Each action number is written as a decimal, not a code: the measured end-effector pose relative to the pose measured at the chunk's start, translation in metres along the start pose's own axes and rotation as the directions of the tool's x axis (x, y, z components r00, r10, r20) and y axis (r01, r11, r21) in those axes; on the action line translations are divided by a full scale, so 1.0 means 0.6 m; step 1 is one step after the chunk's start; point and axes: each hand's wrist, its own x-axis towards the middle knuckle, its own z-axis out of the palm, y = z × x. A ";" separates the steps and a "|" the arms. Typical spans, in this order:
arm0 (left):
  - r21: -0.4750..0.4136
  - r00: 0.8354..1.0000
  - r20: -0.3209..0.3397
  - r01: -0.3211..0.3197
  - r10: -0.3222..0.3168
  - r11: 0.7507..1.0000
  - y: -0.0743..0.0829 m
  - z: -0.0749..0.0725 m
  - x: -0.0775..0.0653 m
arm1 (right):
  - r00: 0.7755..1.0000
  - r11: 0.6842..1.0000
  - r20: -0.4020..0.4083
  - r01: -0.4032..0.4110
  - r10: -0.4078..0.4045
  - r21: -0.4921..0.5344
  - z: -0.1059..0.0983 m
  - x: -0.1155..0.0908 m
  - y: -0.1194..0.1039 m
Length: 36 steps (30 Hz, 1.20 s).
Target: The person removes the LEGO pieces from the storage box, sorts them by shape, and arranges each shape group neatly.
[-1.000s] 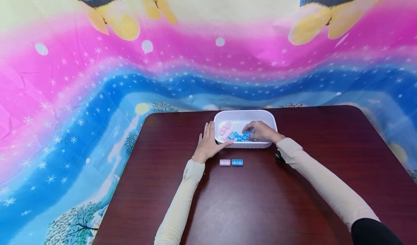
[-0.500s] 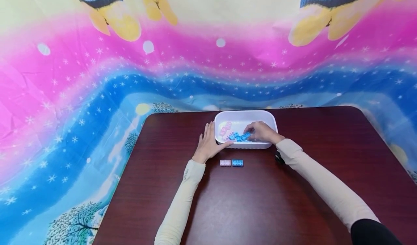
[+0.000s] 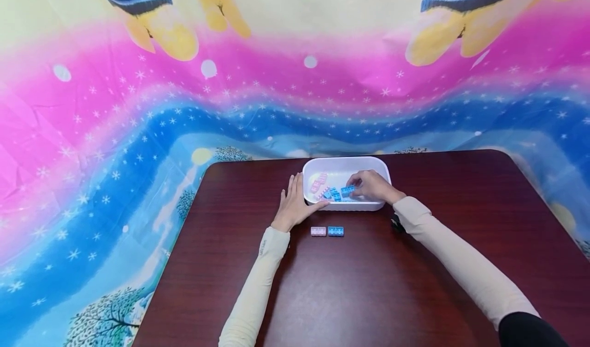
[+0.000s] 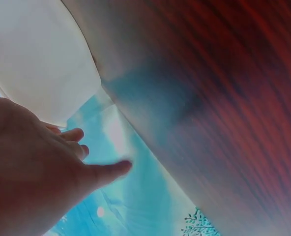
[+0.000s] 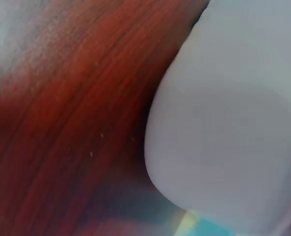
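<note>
We are looking down at a dark red table (image 3: 332, 285), where a white tub (image 3: 345, 163) is standing near the far edge. The person's left hand (image 3: 292, 206) is resting against the tub's near left corner: we are seeing its fingers lying straight along the left wall and its thumb stretching apart from them over the near rim. The right hand (image 3: 372, 185) is reaching into the tub from the right, and its thumb and fingertips are closing together on a blue block (image 3: 344, 191), pinching it inside the tub; we are not managing to tell whether that block is touching the floor of the tub. Just left of it, other blue blocks (image 3: 335, 194) are lying in a loose cluster by the near wall, while some pink blocks (image 3: 319, 184) are lying toward the left end.

In front of the tub, a lone pink block (image 3: 318, 231) and a lone blue block (image 3: 336, 231) are lying side by side on the table, the pink one sitting on the left. We are also noticing pale sleeves (image 3: 465, 260) covering the forearms, and a patterned cloth (image 3: 276, 75) is hanging behind the table, showing pink and blue bands dotted with snowflakes
</note>
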 end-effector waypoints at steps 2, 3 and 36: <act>0.021 1.000 -0.006 -0.003 0.003 1.000 0.001 0.000 0.000 | 1.000 1.000 -0.018 0.018 -0.018 -0.007 -0.006 -0.005 -0.003; 0.030 1.000 -0.006 -0.002 0.002 1.000 0.001 0.000 0.000 | 0.999 1.000 -0.026 0.027 -0.027 -0.007 -0.010 -0.007 -0.004; 0.001 0.999 0.028 0.039 -0.039 0.999 0.002 0.000 0.001 | 0.986 0.995 -0.137 0.096 -0.091 0.037 -0.057 -0.169 -0.087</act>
